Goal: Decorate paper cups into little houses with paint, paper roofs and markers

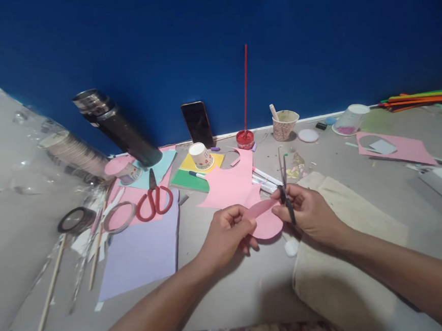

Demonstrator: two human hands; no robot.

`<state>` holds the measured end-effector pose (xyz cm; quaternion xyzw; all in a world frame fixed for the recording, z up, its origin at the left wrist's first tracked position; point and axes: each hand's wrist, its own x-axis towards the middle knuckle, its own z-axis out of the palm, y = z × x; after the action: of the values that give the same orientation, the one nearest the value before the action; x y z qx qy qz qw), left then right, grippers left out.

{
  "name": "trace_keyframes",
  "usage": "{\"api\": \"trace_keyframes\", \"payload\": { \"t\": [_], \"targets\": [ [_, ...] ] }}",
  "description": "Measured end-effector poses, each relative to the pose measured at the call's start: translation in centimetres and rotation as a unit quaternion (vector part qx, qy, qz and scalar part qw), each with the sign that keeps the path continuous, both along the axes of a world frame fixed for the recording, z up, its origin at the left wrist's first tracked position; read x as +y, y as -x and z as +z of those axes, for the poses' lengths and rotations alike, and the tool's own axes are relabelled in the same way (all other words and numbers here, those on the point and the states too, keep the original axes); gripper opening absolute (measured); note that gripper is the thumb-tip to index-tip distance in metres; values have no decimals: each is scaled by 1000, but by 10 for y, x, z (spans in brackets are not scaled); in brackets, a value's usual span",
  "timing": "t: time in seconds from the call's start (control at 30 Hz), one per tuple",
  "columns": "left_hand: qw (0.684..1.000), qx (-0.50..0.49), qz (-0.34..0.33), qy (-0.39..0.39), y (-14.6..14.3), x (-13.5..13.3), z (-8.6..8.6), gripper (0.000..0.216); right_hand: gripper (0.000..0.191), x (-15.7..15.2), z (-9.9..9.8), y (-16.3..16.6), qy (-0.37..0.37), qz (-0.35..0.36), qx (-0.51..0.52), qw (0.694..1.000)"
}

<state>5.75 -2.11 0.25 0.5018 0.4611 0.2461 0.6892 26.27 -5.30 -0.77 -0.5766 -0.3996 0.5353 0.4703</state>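
Note:
Between my two hands is a rounded piece of pink paper [268, 227], partly folded over along its upper side. My left hand [232, 231] pinches its left edge between thumb and fingers. At the right edge my right hand [304, 210] also touches the paper, while small dark-handled scissors [286, 196] stay in its grip, blades pointing up and away. Just beyond lies a larger sheet of pink paper [228, 185] with curved cut-outs. Several markers [266, 177] lie beside that sheet.
Red-handled scissors [154, 201] rest on purple paper [140, 263] at left. A black flask [121, 130], a phone [197, 124] and a red cup with a tall red stick [245, 139] stand near the blue wall. Beige cloth [348, 278] lies under my right arm.

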Motion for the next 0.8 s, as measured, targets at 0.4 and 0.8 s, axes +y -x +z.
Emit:
{"api": "trace_keyframes", "payload": {
  "t": [0.4, 0.8],
  "targets": [
    [955, -25, 258, -147, 15, 23, 23, 16, 59, -19, -7, -1, 64, 170, 29, 983],
    [959, -62, 248, -121, 16, 22, 17, 16, 48, -21, 2, 9, 126, 264, -34, 956]
  ]
}}
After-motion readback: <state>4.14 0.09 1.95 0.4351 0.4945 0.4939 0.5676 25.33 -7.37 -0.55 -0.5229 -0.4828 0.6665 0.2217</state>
